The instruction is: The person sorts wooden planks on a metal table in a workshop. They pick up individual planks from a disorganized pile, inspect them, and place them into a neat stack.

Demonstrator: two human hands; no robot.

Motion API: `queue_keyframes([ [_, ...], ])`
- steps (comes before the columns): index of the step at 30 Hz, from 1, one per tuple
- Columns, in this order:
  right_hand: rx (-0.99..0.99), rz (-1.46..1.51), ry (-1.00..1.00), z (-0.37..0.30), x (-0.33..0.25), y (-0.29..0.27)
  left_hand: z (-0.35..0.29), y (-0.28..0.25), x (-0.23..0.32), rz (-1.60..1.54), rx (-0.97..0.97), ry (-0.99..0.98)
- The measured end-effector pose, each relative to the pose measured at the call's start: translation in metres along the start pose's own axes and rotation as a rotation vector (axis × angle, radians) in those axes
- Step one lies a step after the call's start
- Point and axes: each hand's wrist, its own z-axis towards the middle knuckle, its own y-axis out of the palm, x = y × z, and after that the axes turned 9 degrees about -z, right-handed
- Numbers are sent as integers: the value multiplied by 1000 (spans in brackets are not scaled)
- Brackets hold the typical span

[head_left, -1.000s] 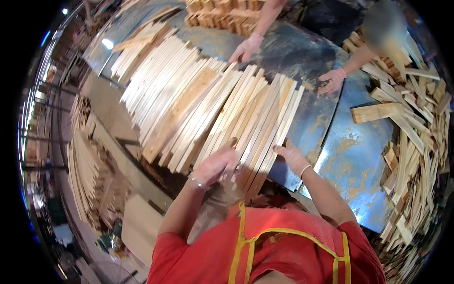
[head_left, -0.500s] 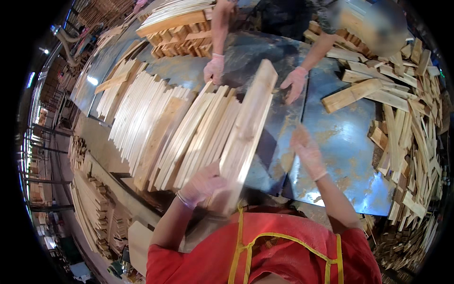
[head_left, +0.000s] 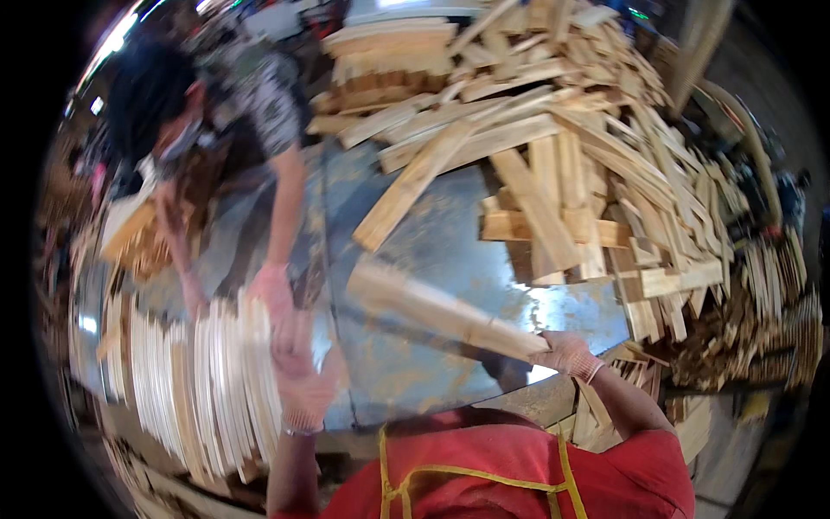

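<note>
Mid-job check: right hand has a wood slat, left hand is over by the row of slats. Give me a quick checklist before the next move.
1. Right hand grip on the wood slat: ok, fingers closed on its near end.
2. Slat off the metal table: ok, it appears raised, far end pointing away to the left.
3. Left hand free: cannot tell, blurred; it hovers at the right edge of the row of slats.
4. Co-worker's hand out of the way: not ok, it is on the same row, just beyond the left hand.
5. Pile of loose boards clear of the slat: ok, bare table lies between them.
</note>
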Motion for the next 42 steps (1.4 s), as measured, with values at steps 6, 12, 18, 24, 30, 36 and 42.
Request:
queue_keyframes([
  [6,459,1366,45,-1,91,42,-3,121,3,-309,-334,-313],
  [12,725,1750,55,-63,141,20,50,253,59,-447,-678,-258],
  [18,1050,1818,139,-130,234,-2,112,350,112,-1078,-610,-584],
  [24,1434,1971,291,-143,410,54,175,398,201,-1214,-479,-746],
  [30,1418,1049,996,-263,650,-15,205,391,324,389,-650,193],
  [36,941,45,1640,-369,853,-152,197,446,267,-282,-560,-536],
  [42,606,-85,1664,-356,970,-158,209,474,287,-627,-504,-781],
])
